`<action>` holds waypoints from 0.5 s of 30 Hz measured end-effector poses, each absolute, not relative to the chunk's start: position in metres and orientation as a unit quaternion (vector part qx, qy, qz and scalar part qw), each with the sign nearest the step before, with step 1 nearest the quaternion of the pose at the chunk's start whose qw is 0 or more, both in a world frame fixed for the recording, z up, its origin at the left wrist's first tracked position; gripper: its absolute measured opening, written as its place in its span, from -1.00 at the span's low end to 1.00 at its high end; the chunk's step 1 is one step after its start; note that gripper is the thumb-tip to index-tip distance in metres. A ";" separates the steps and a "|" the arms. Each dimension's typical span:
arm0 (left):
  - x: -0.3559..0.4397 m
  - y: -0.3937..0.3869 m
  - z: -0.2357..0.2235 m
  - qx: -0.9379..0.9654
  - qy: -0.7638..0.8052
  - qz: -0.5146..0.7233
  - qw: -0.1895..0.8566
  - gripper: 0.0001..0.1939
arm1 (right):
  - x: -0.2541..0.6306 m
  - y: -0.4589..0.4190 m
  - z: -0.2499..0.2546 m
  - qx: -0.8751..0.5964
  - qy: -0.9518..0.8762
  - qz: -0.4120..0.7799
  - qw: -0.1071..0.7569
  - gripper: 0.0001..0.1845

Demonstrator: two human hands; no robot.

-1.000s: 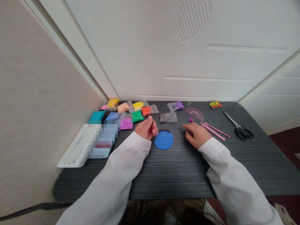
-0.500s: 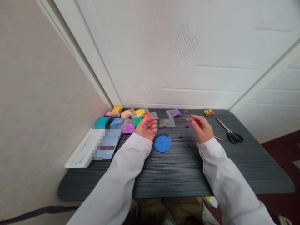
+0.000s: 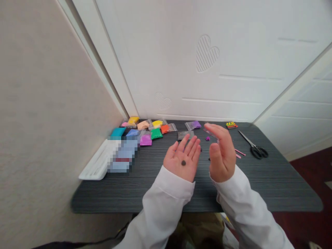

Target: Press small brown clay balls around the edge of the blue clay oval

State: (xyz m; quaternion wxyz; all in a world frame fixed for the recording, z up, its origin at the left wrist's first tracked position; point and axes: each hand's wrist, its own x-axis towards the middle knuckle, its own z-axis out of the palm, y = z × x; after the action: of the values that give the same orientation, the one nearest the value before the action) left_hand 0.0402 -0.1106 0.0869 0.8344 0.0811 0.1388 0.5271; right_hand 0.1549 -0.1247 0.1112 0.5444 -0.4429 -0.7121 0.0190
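Note:
My left hand (image 3: pixel 178 169) is open, palm up, its fingers stretched out. On the palm lies a small dark grey-brown clay ball (image 3: pixel 183 163). To the right, my right hand (image 3: pixel 221 155) is raised with its thumb apart from the fingers, and nothing shows in it. The blue clay disc with its row of dark balls is hidden behind my left hand. Beyond the left fingertips lies a clear bag of dark clay (image 3: pixel 182 135). A purple clay lump (image 3: pixel 208 138) sits left of my right hand, which partly covers the clear protractor and pink tools (image 3: pixel 240 152).
Several bags of coloured clay, among them a green one (image 3: pixel 156 134), lie at the back left. A white tray (image 3: pixel 97 166) and a blurred-out flat item (image 3: pixel 123 155) are at the left. Black-handled scissors (image 3: pixel 256 151) and a yellow-and-red piece (image 3: pixel 231 125) lie at the right.
My left hand has moved right over the blue disc and opened palm up, showing the clay ball. My right hand rose off the table, then came nearer the left.

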 end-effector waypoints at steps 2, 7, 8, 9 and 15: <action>0.048 -0.116 0.089 0.102 0.143 0.514 0.840 -0.55 | 0.144 -0.132 0.109 -0.440 -0.740 0.032 0.507 -0.53; 0.067 -0.122 0.102 0.252 0.178 0.652 0.692 -0.50 | 0.123 -0.127 0.109 -0.445 -0.804 0.017 0.394 -0.32; 0.067 -0.121 0.107 0.285 0.170 0.647 0.687 -0.48 | 0.122 -0.124 0.110 -0.448 -0.806 0.008 0.387 -0.31; 0.066 -0.119 0.113 0.308 0.170 0.630 0.693 -0.43 | 0.121 -0.122 0.111 -0.450 -0.806 0.001 0.385 -0.29; 0.052 -0.110 0.137 0.323 0.193 0.633 0.677 -0.35 | 0.118 -0.133 0.116 -0.391 -0.837 0.028 0.383 -0.14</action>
State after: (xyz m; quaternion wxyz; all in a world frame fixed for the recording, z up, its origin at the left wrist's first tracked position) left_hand 0.0518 -0.1103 0.1367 0.6769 0.3226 0.1934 0.6327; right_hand 0.1184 -0.1327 0.1159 0.3825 -0.3912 -0.8366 0.0281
